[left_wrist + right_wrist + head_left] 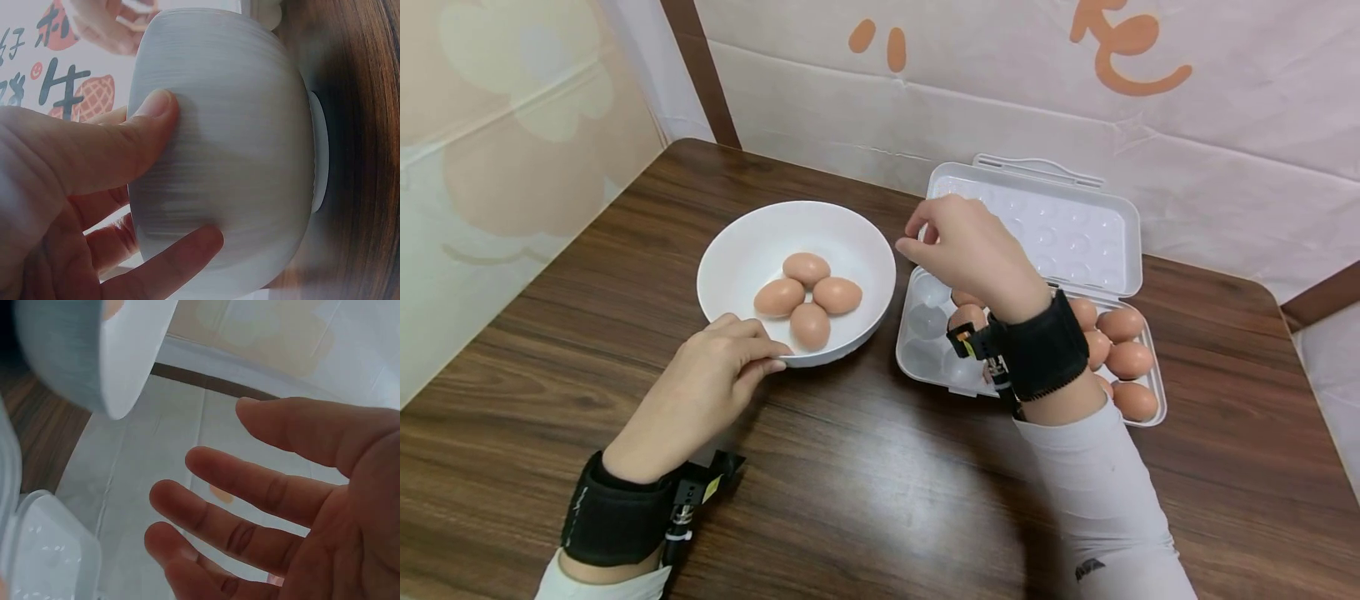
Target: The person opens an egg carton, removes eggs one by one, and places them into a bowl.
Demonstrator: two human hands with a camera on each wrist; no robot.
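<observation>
- The left hand (703, 379) grasps the near rim of the white bowl (737, 250).
- The right hand (966, 250) hovers released, fingers loose, above the egg tray's (917, 354) left edge.

A dark wooden table (865, 500) carried a white bowl (857, 242); just right of the bowl sat an open plastic egg box (917, 354), apart from it.

Left hand (56, 206) against the outer wall of a white bowl (244, 144): the thumb (134, 134) presses flat near the rim, one finger (181, 256) lies lower on the wall. The bowl's foot meets the brown wooden table (362, 150).
</observation>
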